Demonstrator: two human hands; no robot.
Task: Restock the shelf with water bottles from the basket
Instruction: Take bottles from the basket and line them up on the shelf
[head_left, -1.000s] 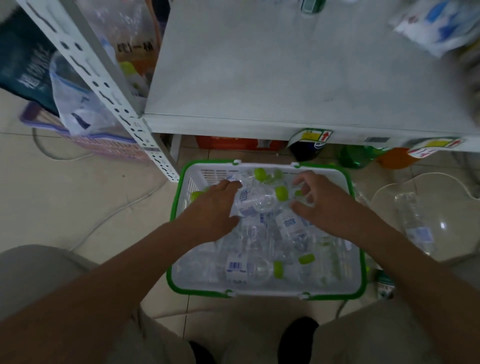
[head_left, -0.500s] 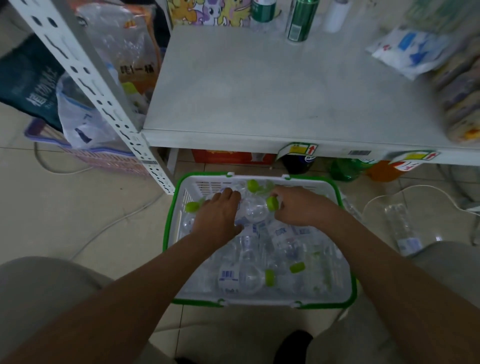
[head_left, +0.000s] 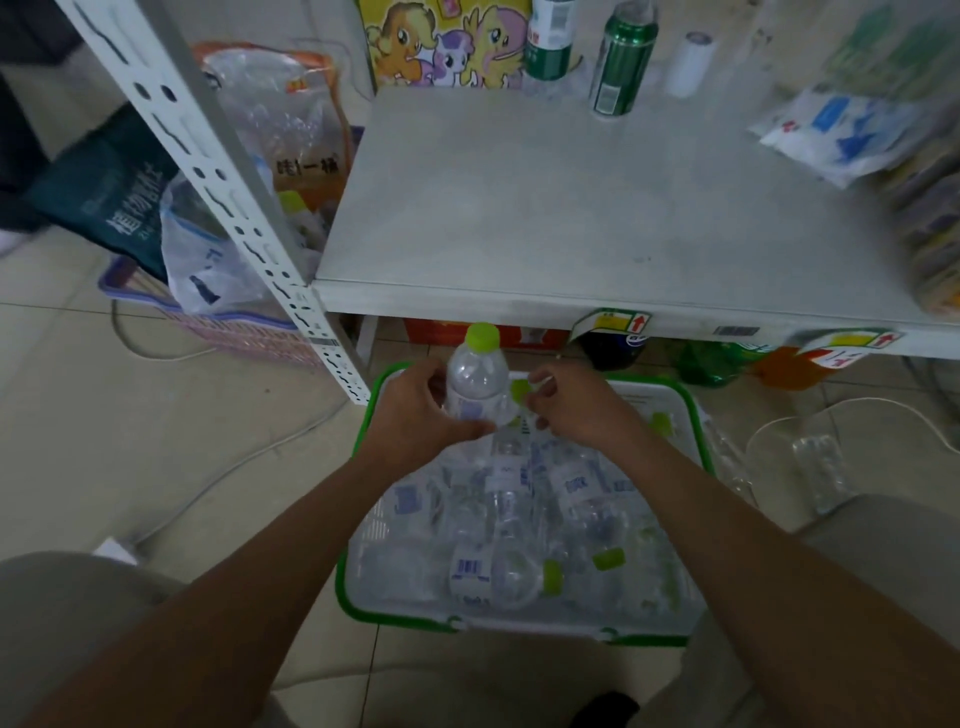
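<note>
A person's left hand (head_left: 421, 415) wraps round an upright water bottle (head_left: 477, 387), green cap uppermost, held just above the far end of the green-rimmed basket (head_left: 524, 630). The grip looks meant to stand the bottle on the bare shelf (head_left: 571, 208) above and beyond the basket. The right hand (head_left: 571, 405), over that same far end, curls its fingers at a second green cap (head_left: 519, 391), though whether it has a grip cannot be told. More bottles (head_left: 498, 571) lie on their sides inside the basket.
</note>
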